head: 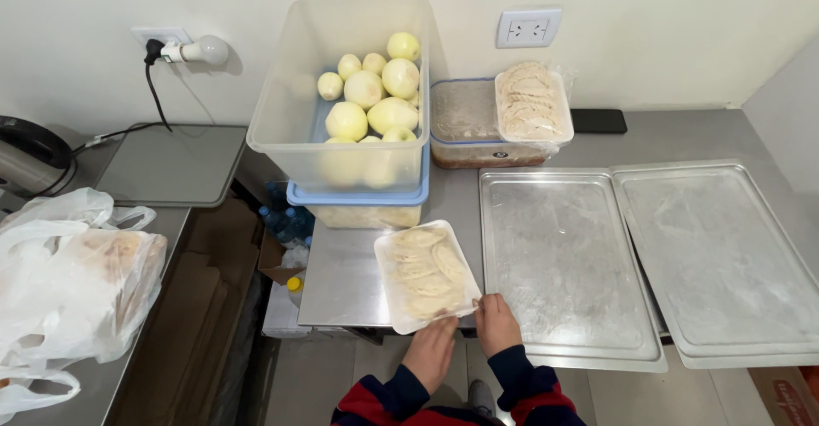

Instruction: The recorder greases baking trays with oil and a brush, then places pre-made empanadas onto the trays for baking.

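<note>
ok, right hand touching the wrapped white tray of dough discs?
Touching. The head view shows the right hand with fingertips on the near right corner of the white tray; no gap between them. The left hand is at its near edge.

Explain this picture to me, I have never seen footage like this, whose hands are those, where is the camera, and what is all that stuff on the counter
There is no machine here. The single picture comes from a camera worn on a person's head, looking down, so the two hands at the bottom are that person's own. The left hand and the right hand both touch the near edge of a white foam tray of dough discs wrapped in clear film; neither has lifted it. It sits on a steel counter. To the right lie two bare metal baking trays, the far one overlapping slightly. Behind stand a clear tub of peeled onions stacked on a blue-lidded box, and a second foam tray resting on another container. On the left are white plastic bags.
</note>
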